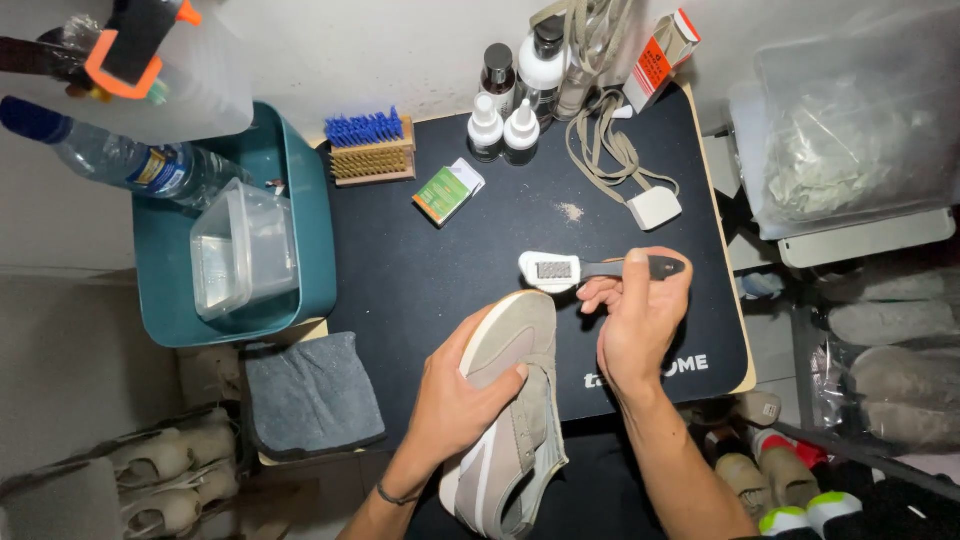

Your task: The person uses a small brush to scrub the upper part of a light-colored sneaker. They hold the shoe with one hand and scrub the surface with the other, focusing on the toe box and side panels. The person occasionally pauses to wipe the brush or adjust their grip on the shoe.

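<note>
**At the near edge of the mat: shoe held, brush poised over the toe**

Head view, looking down. At the near edge of the black mat (420,280), the left hand (455,395) grips a grey suede sneaker (515,400) across its forefoot, thumb on one side and fingers wrapped over the upper. The sneaker's long axis runs from the person's lap up and away; the toe points toward the far edge of the mat, the heel hangs off the near edge. Laces are out, eyelets bare.

The right hand (640,320) is closed around the dark handle of a small brush (590,268). The brush lies crosswise, long axis left–right, its white head with wire bristles toward the left, handle end toward the right edge of the mat. The head sits just beyond the sneaker's toe, near it; whether bristles touch suede cannot be told. The toe lies just to the near-left of the brush head, so the right hand is the nearer working hand and the left only steadies.

Elsewhere: a blue-bristled wooden brush (370,148) and small bottles (505,125) along the far edge; loose laces (605,150) and a white block (655,208) far right; a teal tub (300,270) at the left edge holding a clear container (243,250); a grey cloth (312,393) near-left.
</note>
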